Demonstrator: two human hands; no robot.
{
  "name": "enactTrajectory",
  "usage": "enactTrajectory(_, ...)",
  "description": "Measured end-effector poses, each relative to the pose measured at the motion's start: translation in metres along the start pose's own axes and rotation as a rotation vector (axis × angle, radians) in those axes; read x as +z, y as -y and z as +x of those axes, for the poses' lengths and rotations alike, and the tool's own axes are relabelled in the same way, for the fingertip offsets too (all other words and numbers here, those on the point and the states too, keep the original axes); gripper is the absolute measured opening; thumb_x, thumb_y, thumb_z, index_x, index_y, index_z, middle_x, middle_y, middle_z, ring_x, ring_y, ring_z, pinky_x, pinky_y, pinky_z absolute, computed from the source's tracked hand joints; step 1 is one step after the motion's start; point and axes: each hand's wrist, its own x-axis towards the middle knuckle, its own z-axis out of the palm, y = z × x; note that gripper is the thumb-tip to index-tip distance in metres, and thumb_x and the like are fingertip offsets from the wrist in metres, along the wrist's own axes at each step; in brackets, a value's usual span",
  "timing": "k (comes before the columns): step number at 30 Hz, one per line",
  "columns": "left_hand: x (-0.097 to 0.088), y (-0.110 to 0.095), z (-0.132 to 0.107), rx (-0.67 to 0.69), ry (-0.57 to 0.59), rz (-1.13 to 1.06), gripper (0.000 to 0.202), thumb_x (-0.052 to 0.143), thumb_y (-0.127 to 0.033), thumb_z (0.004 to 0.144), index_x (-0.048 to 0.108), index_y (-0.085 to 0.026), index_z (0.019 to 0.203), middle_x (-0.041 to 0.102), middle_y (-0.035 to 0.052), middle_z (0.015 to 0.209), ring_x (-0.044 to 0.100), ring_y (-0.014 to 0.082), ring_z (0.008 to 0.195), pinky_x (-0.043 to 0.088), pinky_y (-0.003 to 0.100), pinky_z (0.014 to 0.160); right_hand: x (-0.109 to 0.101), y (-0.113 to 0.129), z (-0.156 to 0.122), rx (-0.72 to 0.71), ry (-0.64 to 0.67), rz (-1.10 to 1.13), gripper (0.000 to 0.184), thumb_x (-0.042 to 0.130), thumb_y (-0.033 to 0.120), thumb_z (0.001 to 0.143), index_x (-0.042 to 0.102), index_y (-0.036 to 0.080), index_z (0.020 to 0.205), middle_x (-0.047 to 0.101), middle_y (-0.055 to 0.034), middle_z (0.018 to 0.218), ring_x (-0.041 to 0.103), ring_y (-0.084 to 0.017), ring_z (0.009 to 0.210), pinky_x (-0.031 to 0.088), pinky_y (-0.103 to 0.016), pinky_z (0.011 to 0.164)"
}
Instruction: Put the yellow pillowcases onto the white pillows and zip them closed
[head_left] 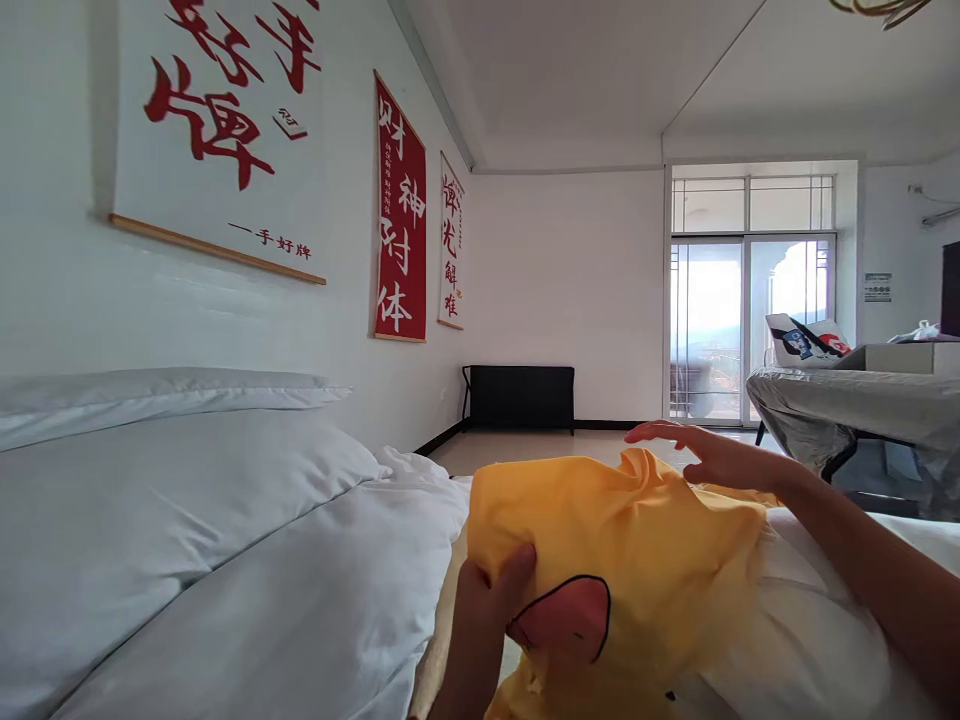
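Observation:
A yellow cloth (622, 530) with a pink, black-outlined print is raised in front of me above the bed; its lower part runs out of the picture. My left hand (491, 600) grips the cloth near its left edge, thumb on the near face. Over the cloth's upper right, my right hand (697, 455) stretches out with its fingers apart, close to a bunched fold at the top edge. Whether those fingertips touch the fabric I cannot tell. White bedding (810, 620) lies under my right forearm.
White pillows (187, 480) are stacked along the left wall, beneath hanging scrolls (401, 220). At the far wall stands a black folded item (521, 397). A plastic-wrapped table (862, 400) with a box (900, 357) on it is on the right, near a glass door (709, 330).

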Motion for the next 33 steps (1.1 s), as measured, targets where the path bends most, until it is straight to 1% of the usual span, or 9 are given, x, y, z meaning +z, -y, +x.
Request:
enactTrajectory(4,0.007,-0.003,-0.015,0.098,-0.014,0.143,0.041,0.075,-0.049,0.056,0.065,-0.011,0.066,0.064,0.0046,0.055,0.059,0.0182,0.052,0.047,0.025,0.046,0.022,0.001,0.015,0.002,0.053,-0.144,0.049,0.048,0.018,0.071,0.055,0.026,0.119,0.047,-0.0047,0.134,0.037,-0.025,0.127,0.026,-0.044,0.105)
enactTrajectory(7,0.007,-0.008,-0.019,0.192,-0.090,0.181,0.040,0.072,-0.050,0.059,0.067,-0.011,0.066,0.067,0.0059,0.061,0.061,0.0203,0.059,0.049,0.026,0.051,0.036,0.002,0.025,0.034,0.189,-0.202,0.022,0.046,0.019,0.072,0.063,0.021,0.084,0.065,-0.0045,0.099,0.054,-0.024,0.100,0.029,-0.046,0.100)
enactTrajectory(10,0.002,-0.007,-0.010,0.240,-0.173,0.251,0.040,0.073,-0.049,0.058,0.068,-0.011,0.069,0.070,0.0080,0.069,0.064,0.0246,0.071,0.051,0.027,0.055,0.045,-0.008,0.027,0.083,0.199,-0.124,0.013,0.045,0.021,0.072,0.055,0.018,0.065,0.061,-0.0005,0.071,0.054,-0.017,0.074,0.038,-0.037,0.085)
enactTrajectory(14,-0.007,-0.001,0.009,0.139,-0.239,0.261,0.043,0.075,-0.048,0.053,0.068,-0.009,0.071,0.071,0.0108,0.073,0.065,0.0277,0.076,0.052,0.029,0.056,0.046,-0.026,0.021,0.196,-0.008,0.186,0.021,0.049,0.039,0.075,0.050,0.018,0.072,0.052,0.0033,0.060,0.047,-0.012,0.056,0.035,-0.023,0.051)
enactTrajectory(17,-0.011,-0.006,0.015,0.011,-0.255,0.113,0.046,0.076,-0.046,0.053,0.067,-0.008,0.077,0.070,0.0104,0.072,0.065,0.0252,0.070,0.053,0.031,0.056,0.028,-0.023,0.014,0.259,-0.234,0.248,0.029,0.051,0.048,0.074,0.048,0.019,0.076,0.047,0.0056,0.055,0.043,-0.010,0.050,0.030,-0.021,0.046)
enactTrajectory(22,-0.017,-0.023,0.014,0.012,-0.267,-0.004,0.048,0.077,-0.047,0.051,0.065,-0.008,0.075,0.065,0.0068,0.062,0.062,0.0210,0.058,0.051,0.030,0.049,-0.011,0.014,-0.001,0.275,-0.401,-0.268,0.030,0.053,0.050,0.077,0.056,0.021,0.070,0.047,0.0048,0.051,0.044,-0.011,0.053,0.032,-0.023,0.052)
enactTrajectory(26,-0.018,-0.026,0.011,0.052,-0.393,0.136,0.049,0.074,-0.053,0.051,0.062,-0.009,0.068,0.060,0.0046,0.055,0.055,0.0174,0.049,0.043,0.028,0.040,-0.005,0.045,-0.024,0.231,-0.536,-0.644,0.024,0.052,0.045,0.081,0.060,0.023,0.088,0.059,-0.0003,0.068,0.055,-0.018,0.068,0.040,-0.029,0.064)
enactTrajectory(30,-0.014,-0.027,0.008,0.051,-0.428,0.211,0.049,0.072,-0.057,0.053,0.059,-0.010,0.062,0.056,0.0035,0.051,0.051,0.0167,0.046,0.041,0.028,0.039,0.039,0.071,-0.070,-0.077,-0.590,-0.773,0.034,0.050,0.037,0.085,0.054,0.024,0.115,0.060,-0.0070,0.110,0.054,-0.023,0.098,0.041,-0.036,0.084)
enactTrajectory(33,-0.015,-0.026,0.007,0.054,-0.436,0.200,0.050,0.071,-0.059,0.055,0.060,-0.011,0.066,0.058,0.0039,0.052,0.052,0.0172,0.047,0.041,0.028,0.038,0.078,0.079,-0.096,-0.177,-0.560,-0.816,0.042,0.049,0.025,0.082,0.049,0.024,0.125,0.058,-0.0060,0.116,0.052,-0.022,0.104,0.039,-0.034,0.088)
